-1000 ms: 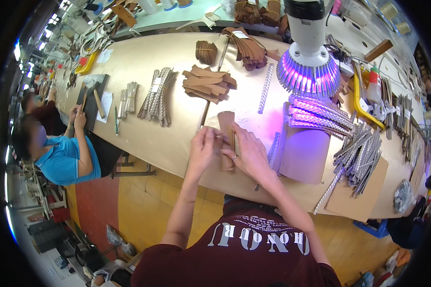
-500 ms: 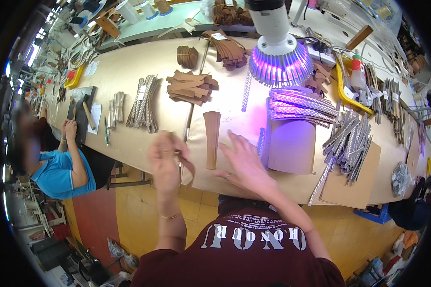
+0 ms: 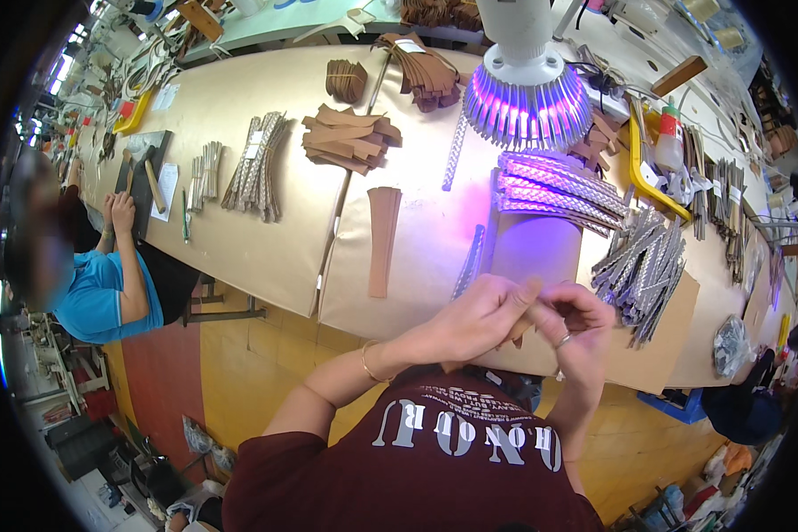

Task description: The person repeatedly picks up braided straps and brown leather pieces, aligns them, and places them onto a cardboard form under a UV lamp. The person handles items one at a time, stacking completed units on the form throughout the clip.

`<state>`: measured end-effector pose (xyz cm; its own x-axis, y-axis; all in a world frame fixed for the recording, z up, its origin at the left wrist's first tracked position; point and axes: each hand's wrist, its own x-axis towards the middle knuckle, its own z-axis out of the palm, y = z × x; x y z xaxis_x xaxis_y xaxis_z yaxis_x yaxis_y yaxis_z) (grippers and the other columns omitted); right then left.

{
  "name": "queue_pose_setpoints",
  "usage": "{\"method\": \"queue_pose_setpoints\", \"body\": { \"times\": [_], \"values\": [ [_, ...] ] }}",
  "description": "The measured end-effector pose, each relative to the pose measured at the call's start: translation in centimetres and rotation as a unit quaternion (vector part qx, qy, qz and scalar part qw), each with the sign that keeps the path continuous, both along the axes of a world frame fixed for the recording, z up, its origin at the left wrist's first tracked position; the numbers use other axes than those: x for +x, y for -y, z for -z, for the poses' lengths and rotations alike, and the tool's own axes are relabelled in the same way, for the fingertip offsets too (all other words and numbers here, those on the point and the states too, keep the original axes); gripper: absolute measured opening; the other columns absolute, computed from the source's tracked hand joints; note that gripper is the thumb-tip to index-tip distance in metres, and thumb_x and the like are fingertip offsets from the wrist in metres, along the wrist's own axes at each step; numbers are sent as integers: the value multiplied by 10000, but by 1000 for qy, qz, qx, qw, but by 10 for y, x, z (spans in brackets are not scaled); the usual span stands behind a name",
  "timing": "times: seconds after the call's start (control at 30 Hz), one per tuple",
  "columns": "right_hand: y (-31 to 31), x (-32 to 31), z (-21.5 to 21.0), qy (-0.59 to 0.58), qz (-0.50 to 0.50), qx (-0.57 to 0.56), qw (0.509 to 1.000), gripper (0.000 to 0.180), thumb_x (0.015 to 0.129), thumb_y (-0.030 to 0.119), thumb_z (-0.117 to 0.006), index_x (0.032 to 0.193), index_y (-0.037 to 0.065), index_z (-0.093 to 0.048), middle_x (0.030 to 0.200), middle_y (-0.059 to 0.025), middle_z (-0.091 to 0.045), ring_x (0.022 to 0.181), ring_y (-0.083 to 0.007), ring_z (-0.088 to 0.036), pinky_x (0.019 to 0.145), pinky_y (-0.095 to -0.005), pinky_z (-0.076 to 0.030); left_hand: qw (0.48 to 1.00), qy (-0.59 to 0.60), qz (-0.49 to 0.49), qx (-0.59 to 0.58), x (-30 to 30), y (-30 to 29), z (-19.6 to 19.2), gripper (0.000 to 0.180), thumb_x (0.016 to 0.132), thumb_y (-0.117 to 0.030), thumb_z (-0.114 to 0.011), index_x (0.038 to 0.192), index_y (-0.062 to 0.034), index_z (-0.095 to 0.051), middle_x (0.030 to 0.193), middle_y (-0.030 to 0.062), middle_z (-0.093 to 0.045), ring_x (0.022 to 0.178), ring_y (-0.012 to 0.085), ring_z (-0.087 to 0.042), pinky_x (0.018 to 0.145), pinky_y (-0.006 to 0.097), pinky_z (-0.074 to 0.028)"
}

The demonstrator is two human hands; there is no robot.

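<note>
My two hands meet above the near table edge, right of centre. My left hand (image 3: 483, 319) is closed on a brown leather strip (image 3: 452, 365); most of it is hidden behind the fingers, and one end shows under the wrist. My right hand (image 3: 581, 328), with a ring, has its thumb and fingers pinched at the same place against the left fingertips. Left of them, flat brown leather strips (image 3: 384, 244) lie lengthwise on the table. A braided silvery strip (image 3: 470, 262) lies just beyond my left hand.
A lamp glowing violet (image 3: 528, 102) hangs over braided strips (image 3: 554, 191) on a board. More braided strips (image 3: 643, 275) lie at right, near a yellow tray (image 3: 638, 168). Brown strips (image 3: 350, 139) pile farther back. A person in blue (image 3: 106, 293) sits at the left.
My left hand has moved right with the leather strip. My right hand has lifted off the table and moved right, and both hands now meet.
</note>
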<state>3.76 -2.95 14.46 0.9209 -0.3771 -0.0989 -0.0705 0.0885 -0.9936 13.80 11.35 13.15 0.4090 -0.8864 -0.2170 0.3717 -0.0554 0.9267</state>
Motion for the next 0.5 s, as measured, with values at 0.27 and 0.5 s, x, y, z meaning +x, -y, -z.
{"method": "queue_pose_setpoints", "body": {
  "times": [0.27,0.5],
  "values": [
    [49,-11,32,59,238,63,967,124,955,99,-623,997,-15,-644,820,-46,-650,690,-93,-572,677,-230,-470,989,-127,76,19,26,-11,14,771,1013,-603,-145,1262,22,-521,1065,154,-668,917,231,-694,791,324,-544],
    [62,-14,43,57,309,70,947,132,945,122,-650,988,-3,-643,815,-30,-625,681,-88,-563,669,-235,-476,986,-166,22,8,34,-6,28,574,1060,-427,-320,1304,65,-490,1116,211,-655,952,250,-692,848,359,-572]
  ]
}}
